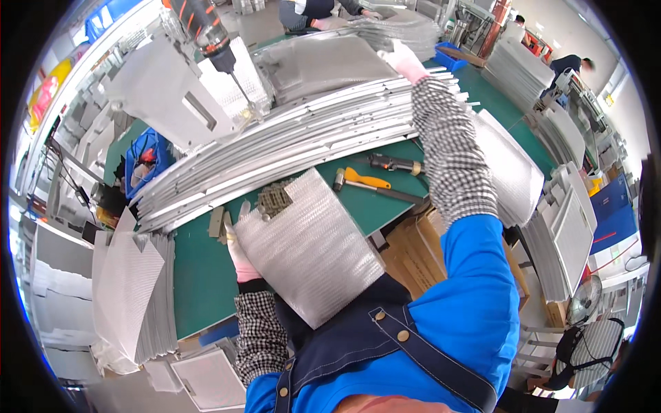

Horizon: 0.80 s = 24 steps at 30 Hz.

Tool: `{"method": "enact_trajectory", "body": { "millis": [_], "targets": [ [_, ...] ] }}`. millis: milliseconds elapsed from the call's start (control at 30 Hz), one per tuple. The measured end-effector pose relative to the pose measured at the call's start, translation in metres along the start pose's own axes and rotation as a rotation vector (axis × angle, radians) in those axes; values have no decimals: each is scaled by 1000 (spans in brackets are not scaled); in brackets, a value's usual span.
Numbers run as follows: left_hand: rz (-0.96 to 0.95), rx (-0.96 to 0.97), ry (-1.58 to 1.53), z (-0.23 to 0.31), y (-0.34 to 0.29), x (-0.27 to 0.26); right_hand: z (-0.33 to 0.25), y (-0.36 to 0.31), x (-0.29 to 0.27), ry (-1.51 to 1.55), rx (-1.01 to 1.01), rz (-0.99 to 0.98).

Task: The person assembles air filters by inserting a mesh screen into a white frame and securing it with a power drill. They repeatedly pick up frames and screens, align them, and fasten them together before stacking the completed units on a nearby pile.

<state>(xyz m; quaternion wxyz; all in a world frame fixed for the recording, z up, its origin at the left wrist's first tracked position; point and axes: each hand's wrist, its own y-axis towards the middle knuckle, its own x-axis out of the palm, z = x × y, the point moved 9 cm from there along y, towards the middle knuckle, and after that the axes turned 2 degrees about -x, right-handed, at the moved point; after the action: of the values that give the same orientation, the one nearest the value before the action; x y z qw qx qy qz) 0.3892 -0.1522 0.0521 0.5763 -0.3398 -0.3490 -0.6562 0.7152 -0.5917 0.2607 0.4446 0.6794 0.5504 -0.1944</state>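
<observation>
A silver ribbed mesh sheet (320, 255) with a notched upper corner leans toward my body at the near table edge. My left hand (239, 256), in a white and pink glove, grips its left edge. My right arm is stretched far across the table. My gloved right hand (405, 60) is at the right end of a wide grey mesh stack (330, 65), fingers apart, with nothing visible in it; whether it touches the stack I cannot tell. Long metal strips (296, 131) lie in a bundle between my hands. Small metal brackets (274, 198) sit partly behind the sheet.
On the green table (196, 289) lie a hammer with a yellow grip (365, 180) and a black power screwdriver (396, 164). Another screwdriver (210, 34) hangs overhead. A blue bin (146, 162) stands left, mesh stacks (151, 303) lower left, a cardboard box (416, 251) below the edge. Co-workers are farther off.
</observation>
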Motion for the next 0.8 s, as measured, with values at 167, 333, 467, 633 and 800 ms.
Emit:
{"method": "enact_trajectory", "body": {
  "millis": [167,333,467,633,800],
  "targets": [
    [62,-7,-34,4,-7,-4,15,13,69,-204,221,-185],
    [112,-21,-10,4,-6,-13,37,28,80,-28,306,-193],
    [31,-91,-20,-16,14,-6,114,41,48,60,417,-42],
    [118,-40,17,3,-5,-19,-18,3,70,-510,277,-63],
    [89,-41,-10,3,-3,-10,-53,9,59,-785,198,129]
  ]
}}
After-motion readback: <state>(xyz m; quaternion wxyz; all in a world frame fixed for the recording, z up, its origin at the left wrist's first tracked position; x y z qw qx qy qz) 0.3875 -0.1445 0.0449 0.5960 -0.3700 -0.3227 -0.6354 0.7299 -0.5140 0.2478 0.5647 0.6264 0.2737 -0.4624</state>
